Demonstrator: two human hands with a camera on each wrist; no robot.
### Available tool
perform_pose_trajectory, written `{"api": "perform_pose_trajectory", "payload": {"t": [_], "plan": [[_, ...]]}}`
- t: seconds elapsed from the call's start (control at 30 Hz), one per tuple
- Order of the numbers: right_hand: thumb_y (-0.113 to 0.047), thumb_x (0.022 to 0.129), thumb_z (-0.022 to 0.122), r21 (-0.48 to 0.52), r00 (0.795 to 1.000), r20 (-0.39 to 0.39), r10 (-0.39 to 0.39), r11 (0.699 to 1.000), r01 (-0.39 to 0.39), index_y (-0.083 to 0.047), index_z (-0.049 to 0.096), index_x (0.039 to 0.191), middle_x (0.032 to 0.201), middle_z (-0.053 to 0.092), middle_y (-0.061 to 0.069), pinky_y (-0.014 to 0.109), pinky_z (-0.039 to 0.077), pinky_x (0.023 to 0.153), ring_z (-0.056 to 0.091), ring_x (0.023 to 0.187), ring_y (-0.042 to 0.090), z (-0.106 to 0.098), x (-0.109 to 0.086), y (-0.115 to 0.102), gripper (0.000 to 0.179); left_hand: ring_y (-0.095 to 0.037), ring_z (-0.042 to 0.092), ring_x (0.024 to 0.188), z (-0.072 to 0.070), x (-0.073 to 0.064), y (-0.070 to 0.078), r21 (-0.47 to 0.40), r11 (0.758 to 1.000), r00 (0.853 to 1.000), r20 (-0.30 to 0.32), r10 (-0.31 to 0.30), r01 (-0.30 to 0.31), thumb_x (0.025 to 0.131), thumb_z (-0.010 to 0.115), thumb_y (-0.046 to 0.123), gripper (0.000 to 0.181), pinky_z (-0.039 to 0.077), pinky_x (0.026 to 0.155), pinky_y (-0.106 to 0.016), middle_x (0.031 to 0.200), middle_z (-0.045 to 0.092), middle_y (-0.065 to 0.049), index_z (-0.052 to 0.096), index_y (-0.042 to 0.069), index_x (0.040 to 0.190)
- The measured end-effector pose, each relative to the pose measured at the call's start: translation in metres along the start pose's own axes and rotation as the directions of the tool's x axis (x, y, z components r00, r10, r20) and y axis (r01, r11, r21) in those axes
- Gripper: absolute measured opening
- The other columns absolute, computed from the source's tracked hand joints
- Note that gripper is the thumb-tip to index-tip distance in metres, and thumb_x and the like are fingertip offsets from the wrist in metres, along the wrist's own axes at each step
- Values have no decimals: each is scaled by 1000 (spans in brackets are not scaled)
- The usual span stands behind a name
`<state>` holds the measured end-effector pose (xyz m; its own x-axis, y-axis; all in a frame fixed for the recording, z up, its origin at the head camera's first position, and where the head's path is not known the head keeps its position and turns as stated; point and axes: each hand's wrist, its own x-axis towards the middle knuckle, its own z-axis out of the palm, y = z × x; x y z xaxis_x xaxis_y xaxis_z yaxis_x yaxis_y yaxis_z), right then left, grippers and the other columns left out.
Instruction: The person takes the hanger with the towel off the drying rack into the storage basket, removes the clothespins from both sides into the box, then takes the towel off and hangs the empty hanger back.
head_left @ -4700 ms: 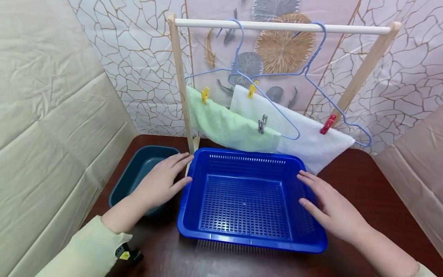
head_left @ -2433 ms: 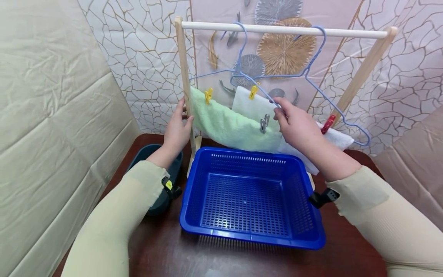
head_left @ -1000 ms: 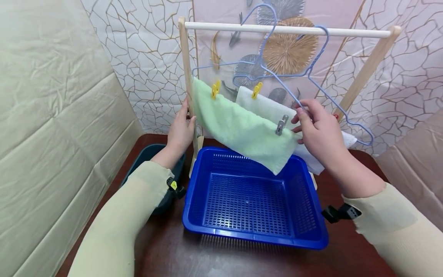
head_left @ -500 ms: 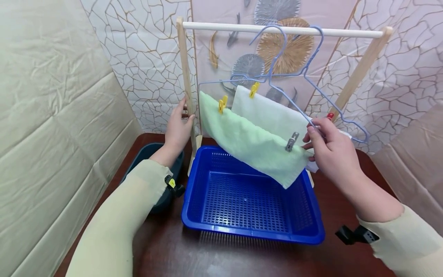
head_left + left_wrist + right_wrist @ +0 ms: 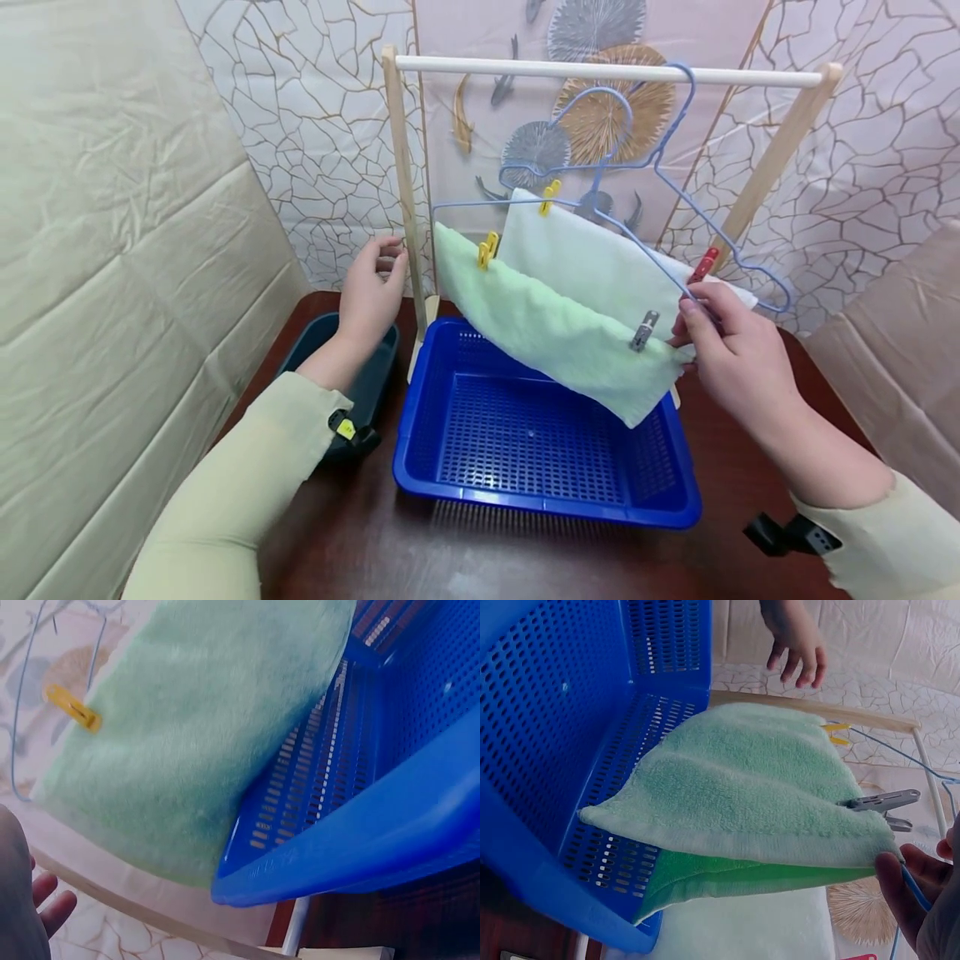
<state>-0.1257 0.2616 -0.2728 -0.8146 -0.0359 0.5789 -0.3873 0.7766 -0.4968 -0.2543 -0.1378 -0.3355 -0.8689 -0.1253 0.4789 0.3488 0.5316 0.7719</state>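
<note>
My right hand (image 5: 738, 346) pinches the lower right end of a blue wire hanger (image 5: 645, 246), its hook off the rail. A light green towel (image 5: 555, 325) hangs folded over this hanger, held by a yellow clothespin (image 5: 488, 250) and a grey clothespin (image 5: 644, 331). The towel's lower edge dips over the blue plastic basket (image 5: 543, 508). My left hand (image 5: 371, 287) is beside the rack's left wooden post (image 5: 405, 175), fingers loosely bent, holding nothing. In the right wrist view, thumb and fingers close on the hanger wire at the towel's corner.
Behind, a white towel (image 5: 600, 250) with yellow (image 5: 550, 197) and red clothespins (image 5: 703, 265) hangs from a second blue hanger (image 5: 693, 200) on the white rail (image 5: 540, 67). A dark teal tub (image 5: 375, 392) stands left of the basket on the brown table (image 5: 480, 558).
My right hand took hold of the green towel's hanger, lifted its hook off the rail and brought it forward, right and down. My left hand rose to the left post, then came off it.
</note>
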Motion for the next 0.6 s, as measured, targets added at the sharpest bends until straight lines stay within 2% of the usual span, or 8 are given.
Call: {"api": "perform_pose_trajectory", "payload": {"t": [0.2,0.33,0.4,0.6], "plan": [[-19,102,56,17,1000,-19,-10,1000,10,-12,65,108,75,61,-11,11,41,61,52,66,-9,-3,-4,4,14,-13,60,104,-7,-21,18,3,994,994,36,105,-105,102,55,30,34,52,82,-35,116,63,-1,58,12,132],[-19,102,56,47,1000,0,-1,999,1,-10,65,108,74,61,-9,10,46,56,53,61,-6,-5,-7,5,14,-15,61,102,-9,-32,32,23,980,977,93,193,-196,102,57,25,32,54,84,-35,116,63,-3,58,11,131],[-18,102,56,62,1000,9,2,998,-2,-9,64,107,73,61,-8,11,47,53,54,59,-4,-6,-8,6,13,-17,61,103,-11,-36,38,38,966,960,128,250,-257,101,58,23,32,54,86,-36,119,63,-4,59,11,131],[-12,100,59,43,998,-6,-58,997,58,-9,65,104,70,60,-5,11,43,55,52,58,-6,-4,-11,10,9,-22,57,115,-17,-40,52,96,897,889,216,404,-431,99,62,21,34,48,97,-40,125,65,-6,61,8,131]]}}
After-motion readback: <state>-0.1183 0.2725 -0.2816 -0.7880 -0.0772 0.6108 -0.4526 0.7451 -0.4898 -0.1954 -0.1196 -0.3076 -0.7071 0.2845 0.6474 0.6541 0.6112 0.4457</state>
